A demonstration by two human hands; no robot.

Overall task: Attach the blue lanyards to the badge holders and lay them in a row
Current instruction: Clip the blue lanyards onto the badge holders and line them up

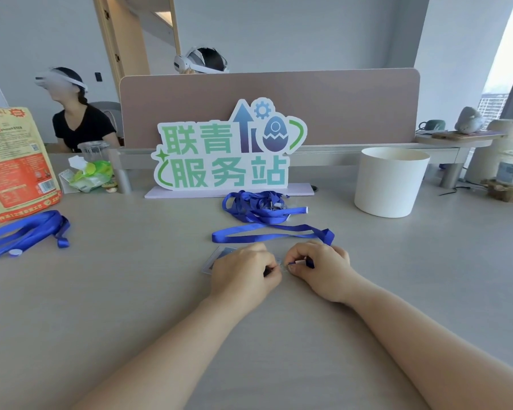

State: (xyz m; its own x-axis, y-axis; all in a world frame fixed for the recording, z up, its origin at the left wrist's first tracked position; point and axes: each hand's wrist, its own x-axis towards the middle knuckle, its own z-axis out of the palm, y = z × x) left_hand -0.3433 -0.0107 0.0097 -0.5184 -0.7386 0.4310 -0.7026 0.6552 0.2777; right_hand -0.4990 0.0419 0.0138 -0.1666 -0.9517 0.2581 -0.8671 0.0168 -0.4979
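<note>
- My left hand (243, 272) was curled over the near end of the badge holder (218, 257) and gripped it. My right hand (320, 266) pinched the clip end of a blue lanyard (267, 232).
- The two hands were almost touching, fingertips facing each other, well in front of the sign (228, 152).
- I judged this to be the attaching step. I could not tell whether the clip had caught the holder's slot, because the fingers hid it.
- The next move called for fine alignment: holder held steady, clip threaded through and closed, then a light tug to check it.
- That lanyard's loop lay flat on the bench (131, 291) between my hands and the sign.
- A heap of loose lanyards (258, 207) waited just in front of the sign's base.
- Far left of the sign, beside an orange bag (15, 161), lay more straps (27, 229). I could not tell whether they already carried holders.
- A white pot (391, 182) stood right of the sign.
</note>
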